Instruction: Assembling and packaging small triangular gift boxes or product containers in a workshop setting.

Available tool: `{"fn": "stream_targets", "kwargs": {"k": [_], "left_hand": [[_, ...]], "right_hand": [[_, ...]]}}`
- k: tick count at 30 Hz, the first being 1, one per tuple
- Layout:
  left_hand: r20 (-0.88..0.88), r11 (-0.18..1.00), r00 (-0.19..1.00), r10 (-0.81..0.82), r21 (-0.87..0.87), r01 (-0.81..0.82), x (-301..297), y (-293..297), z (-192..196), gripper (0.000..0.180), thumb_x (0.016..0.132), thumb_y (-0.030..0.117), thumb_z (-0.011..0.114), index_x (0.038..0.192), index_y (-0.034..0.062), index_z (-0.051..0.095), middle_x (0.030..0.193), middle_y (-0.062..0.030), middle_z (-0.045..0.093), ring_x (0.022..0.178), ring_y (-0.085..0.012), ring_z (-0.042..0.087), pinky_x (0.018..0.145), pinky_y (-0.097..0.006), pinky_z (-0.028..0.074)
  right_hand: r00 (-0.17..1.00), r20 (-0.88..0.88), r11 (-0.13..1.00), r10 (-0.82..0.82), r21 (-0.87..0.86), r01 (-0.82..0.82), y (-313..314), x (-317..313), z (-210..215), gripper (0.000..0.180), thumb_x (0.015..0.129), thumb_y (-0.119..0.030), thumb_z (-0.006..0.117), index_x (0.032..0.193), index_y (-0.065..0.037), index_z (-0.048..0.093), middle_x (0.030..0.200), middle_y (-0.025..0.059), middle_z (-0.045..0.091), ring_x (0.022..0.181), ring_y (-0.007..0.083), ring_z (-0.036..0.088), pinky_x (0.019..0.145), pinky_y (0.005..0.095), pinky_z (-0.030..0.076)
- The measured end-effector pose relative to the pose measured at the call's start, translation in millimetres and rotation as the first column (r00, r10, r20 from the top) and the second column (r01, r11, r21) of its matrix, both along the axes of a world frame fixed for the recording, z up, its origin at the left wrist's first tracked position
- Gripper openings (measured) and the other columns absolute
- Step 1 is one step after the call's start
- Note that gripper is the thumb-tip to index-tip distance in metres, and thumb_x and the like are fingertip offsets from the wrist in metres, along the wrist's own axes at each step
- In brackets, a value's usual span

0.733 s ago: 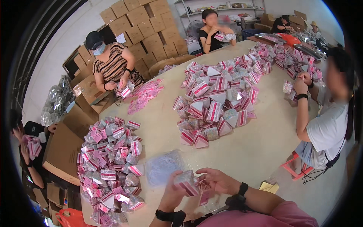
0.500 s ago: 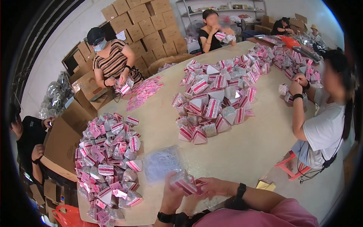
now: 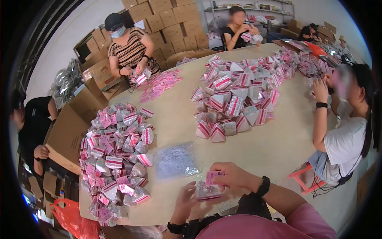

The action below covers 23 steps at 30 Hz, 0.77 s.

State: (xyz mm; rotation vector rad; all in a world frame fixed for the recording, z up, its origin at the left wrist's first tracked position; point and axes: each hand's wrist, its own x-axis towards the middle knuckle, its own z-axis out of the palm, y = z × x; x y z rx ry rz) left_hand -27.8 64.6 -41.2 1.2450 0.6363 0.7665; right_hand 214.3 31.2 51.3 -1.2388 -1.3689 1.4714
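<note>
At the table's near edge, my left hand (image 3: 185, 202) grips the left side of a wedge-shaped clear package (image 3: 207, 192) with a pink and white band. Just above it, my right hand (image 3: 231, 175) pinches a small pink tag (image 3: 213, 177) between thumb and fingers. The tag overlaps the package's top in the picture; whether a string joins the two cannot be made out. Beyond my left hand lies a flat clear bag (image 3: 175, 161) full of thin white strings.
A heap of tagged packages (image 3: 113, 162) lies left, and a larger heap (image 3: 234, 97) farther off. Loose pink tags (image 3: 163, 84) lie near a co-worker in stripes (image 3: 129, 47). An open cardboard box (image 3: 65, 145) and red plastic bag (image 3: 73, 219) border the left; another co-worker (image 3: 344, 137) sits right.
My right hand has risen and now shows a pink tag above the package. The package has shifted right and turned flatter in my left hand. The view has shifted slightly.
</note>
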Motion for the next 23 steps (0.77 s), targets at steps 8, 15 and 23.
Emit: {"fn": "stream_targets", "kwargs": {"k": [8, 15, 23], "left_hand": [[-0.048, 0.974, 0.975, -0.218, -0.071, 0.215, 16.7, -10.0, 46.5, 0.057, 0.075, 0.013, 0.07, 0.125, 0.0032, 0.044, 0.119, -0.0086, 0.052, 0.109, -0.0172, 0.051, 0.093, -0.03, 0.04], [-0.056, 0.899, 0.97, -0.235, -0.391, 0.195, 7.3, 2.7, 44.2, 0.032, 0.084, 0.012, 0.062, 0.112, -0.0014, 0.055, 0.092, -0.0039, 0.062, 0.078, -0.0098, 0.057, 0.073, -0.024, 0.047], [-0.044, 0.879, 0.964, -0.264, -0.424, 0.221, 10.5, -7.6, 19.4, 0.032, 0.086, 0.02, 0.062, 0.109, -0.0019, 0.057, 0.088, -0.0021, 0.06, 0.074, -0.0097, 0.055, 0.069, -0.023, 0.046]], "right_hand": [[0.84, 0.487, 0.804, 0.239, 0.387, -0.452, 7.3, -46.9, 25.7, 0.018, 0.086, -0.022, 0.049, 0.094, -0.007, 0.056, 0.087, 0.0139, 0.059, 0.084, 0.0333, 0.057, 0.07, 0.0396, 0.046], [0.766, 0.62, 0.912, 0.172, 0.193, -0.361, 69.2, -24.7, 12.9, 0.019, 0.083, -0.022, 0.056, 0.093, -0.006, 0.055, 0.086, 0.0147, 0.059, 0.082, 0.0309, 0.058, 0.07, 0.0406, 0.046], [0.277, 0.839, 0.862, -0.469, 0.503, -0.062, 142.9, 93.5, -106.2, 0.051, 0.071, -0.012, 0.062, 0.12, -0.011, 0.049, 0.12, 0.014, 0.047, 0.115, 0.0315, 0.045, 0.093, 0.046, 0.039]]}}
